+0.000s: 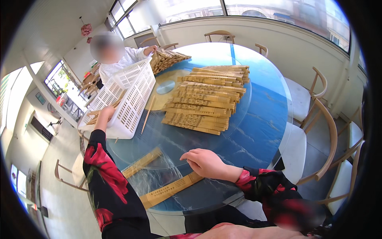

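My left hand point(106, 115) reaches into a white slatted plastic basket point(135, 93) and is closed around some thin wooden chopsticks point(92, 118), whose ends stick out on both sides of it. My right hand point(207, 162) hovers over the near part of the table, fingers curled together; its palm is hidden. Just below that hand lies a long tan paper sleeve point(171, 191) with dark print. A second paper sleeve point(143, 162) lies farther left, and clear plastic film point(153, 175) spreads between the two.
Many filled paper sleeves point(205, 101) are stacked in rows on the round glass-topped table point(260, 119). A single wooden stick point(148, 114) lies beside the basket. Across the table, a person in white point(131, 59) touches another bundle point(169, 59). Wooden chairs point(294, 149) stand around the right side.
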`<state>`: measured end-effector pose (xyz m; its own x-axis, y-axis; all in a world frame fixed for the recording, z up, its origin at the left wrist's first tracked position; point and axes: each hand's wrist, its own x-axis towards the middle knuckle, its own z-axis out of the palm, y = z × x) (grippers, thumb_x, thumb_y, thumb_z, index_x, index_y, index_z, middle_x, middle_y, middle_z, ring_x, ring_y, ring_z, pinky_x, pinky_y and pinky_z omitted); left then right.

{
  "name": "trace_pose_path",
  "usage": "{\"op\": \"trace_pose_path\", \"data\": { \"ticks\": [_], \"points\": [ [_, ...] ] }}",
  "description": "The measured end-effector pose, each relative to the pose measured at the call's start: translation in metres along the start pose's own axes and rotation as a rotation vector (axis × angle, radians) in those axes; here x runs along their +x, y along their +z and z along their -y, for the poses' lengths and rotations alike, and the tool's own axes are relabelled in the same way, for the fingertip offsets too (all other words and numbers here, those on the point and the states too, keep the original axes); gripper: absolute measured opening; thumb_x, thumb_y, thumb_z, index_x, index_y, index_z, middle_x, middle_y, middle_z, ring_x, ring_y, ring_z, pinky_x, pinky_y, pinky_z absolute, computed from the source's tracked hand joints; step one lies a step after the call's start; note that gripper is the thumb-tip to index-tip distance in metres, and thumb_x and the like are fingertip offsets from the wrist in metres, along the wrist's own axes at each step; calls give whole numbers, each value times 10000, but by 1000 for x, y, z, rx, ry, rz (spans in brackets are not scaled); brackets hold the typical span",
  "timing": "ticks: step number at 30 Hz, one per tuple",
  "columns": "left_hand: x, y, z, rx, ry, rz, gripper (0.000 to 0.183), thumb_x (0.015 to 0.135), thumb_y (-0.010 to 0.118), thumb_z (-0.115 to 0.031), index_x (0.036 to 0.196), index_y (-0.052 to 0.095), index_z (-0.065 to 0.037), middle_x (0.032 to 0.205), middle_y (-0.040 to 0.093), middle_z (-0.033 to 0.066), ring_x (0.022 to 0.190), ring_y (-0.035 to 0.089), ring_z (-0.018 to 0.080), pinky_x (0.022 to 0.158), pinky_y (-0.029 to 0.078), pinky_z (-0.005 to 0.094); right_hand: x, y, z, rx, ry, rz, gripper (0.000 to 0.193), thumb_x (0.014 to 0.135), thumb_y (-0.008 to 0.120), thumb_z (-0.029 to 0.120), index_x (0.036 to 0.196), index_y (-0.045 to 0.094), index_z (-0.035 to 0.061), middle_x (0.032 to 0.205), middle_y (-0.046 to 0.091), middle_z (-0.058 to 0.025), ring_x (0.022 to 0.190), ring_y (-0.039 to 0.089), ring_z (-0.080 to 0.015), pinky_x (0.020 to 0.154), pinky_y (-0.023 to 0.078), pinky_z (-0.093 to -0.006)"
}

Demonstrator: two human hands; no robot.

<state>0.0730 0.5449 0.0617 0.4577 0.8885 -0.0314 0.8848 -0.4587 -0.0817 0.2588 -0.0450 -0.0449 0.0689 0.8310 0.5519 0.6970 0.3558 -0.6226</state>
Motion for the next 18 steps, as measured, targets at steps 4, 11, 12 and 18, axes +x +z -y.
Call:
{"op": "trace_pose_path", "data": {
  "ticks": [4,11,12,18],
  "points": [
    [-77,-29,-56,202,20,-326,271,922,579,-190,1091,751,-68,1103,734,208,1014,717,380,864,569,473,0,4,-15,-33,49,-34,208,905,572,40,1083,669,84,925,678,-114,908,650,-345,779,532,-450],
    [-195,-85,-23,131,-89,-589,213,958,537,-183,1077,674,-71,1022,728,188,1002,695,397,825,542,500,5,6,-18,-61,-24,-126,152,928,575,65,1026,689,87,909,696,-118,855,660,-346,738,533,-444],
    [-224,-86,-15,47,-100,-619,212,972,532,-195,1080,658,-63,1005,724,190,994,689,401,812,536,504,8,10,-15,-48,-30,-126,152,927,577,65,1024,692,89,901,693,-117,853,660,-346,736,533,-443],
    [-334,2,-44,-570,188,-582,184,1010,535,-199,1075,610,-44,911,694,161,876,677,361,752,505,450,5,-1,-13,-53,20,-141,168,931,570,64,1028,705,90,944,700,-119,891,666,-345,767,539,-434]
  ]
}}
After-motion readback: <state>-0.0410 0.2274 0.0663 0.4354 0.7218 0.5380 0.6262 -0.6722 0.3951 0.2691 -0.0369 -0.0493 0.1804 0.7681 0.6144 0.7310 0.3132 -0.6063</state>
